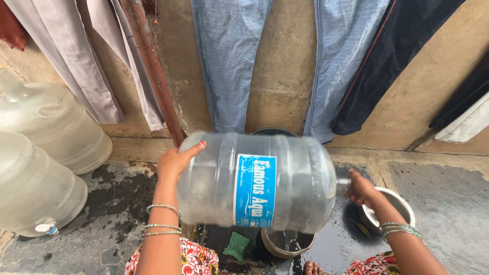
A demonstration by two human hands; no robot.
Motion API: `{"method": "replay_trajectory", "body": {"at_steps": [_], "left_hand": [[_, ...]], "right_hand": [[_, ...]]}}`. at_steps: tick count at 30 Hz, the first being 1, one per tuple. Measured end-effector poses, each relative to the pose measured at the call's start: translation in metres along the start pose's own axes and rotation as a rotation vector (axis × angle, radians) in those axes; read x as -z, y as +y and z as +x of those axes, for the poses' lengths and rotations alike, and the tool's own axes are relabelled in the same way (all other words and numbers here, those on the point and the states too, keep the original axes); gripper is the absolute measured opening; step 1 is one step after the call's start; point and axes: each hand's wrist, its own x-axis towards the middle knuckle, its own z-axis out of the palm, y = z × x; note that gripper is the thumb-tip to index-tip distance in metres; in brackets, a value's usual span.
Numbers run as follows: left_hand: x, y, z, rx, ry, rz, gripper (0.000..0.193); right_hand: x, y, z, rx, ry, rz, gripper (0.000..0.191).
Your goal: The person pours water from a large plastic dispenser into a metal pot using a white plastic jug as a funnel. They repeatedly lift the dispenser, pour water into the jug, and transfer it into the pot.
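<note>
1. I am holding a large clear water jug [257, 181] sideways, above the wet floor [448, 203], between both hands and in front of the wall.
2. My left hand [175, 162] is lying flat and spread against the jug's base end, fingers wide, pressing rather than gripping.
3. My right hand [360, 189] is closing around the jug's neck end; the mouth itself is hidden behind the fingers.
4. As I am judging it, the jug is looking nearly empty, so handling is in mid-course: the jug is lifted and turned, and it is not yet set down.
5. A blue rectangular label [254, 189] with white lettering is wrapping the jug's middle, running upright across the barrel.
6. Directly beneath the jug, a round metal pot [286, 243] and a green scrub pad [237, 245] are lying on the floor, just beside each other.
7. A steel bowl [400, 201] is sitting near my right wrist.
8. Two more clear jugs [46, 153] are resting well apart at the left, one with a small blue-and-white tap [47, 229].
9. Jeans [229, 61] and other clothes are hanging on the wall behind.
</note>
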Motion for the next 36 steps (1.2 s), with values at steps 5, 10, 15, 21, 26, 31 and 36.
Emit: {"method": "replay_trajectory", "body": {"at_steps": [5,10,15,21,26,31,36], "left_hand": [[0.029,0.002,-0.003,-0.468,0.049,-0.814,0.083],[0.053,0.009,-0.016,-0.672,-0.022,-0.945,0.083],[0.025,0.016,-0.022,-0.314,0.023,-0.559,0.094],[-0.004,0.012,-0.008,0.003,-0.013,-0.078,0.092],[0.004,0.019,-0.016,-0.126,-0.023,-0.324,0.085],[0.048,0.03,-0.028,-0.799,-0.099,-1.063,0.084],[0.029,0.032,-0.037,-0.629,0.057,-0.63,0.096]], "right_hand": [[0.033,-0.027,-0.038,0.617,0.006,0.454,0.045],[0.038,-0.041,-0.067,0.762,-0.183,0.717,0.031],[0.012,-0.022,-0.035,0.288,0.047,0.412,0.056],[0.004,-0.002,-0.003,-0.003,0.018,0.229,0.056],[0.029,-0.012,-0.01,0.283,0.189,0.264,0.057],[0.057,-0.032,-0.048,0.854,-0.074,0.734,0.028],[0.038,-0.035,-0.059,0.475,-0.073,0.704,0.051]]}}
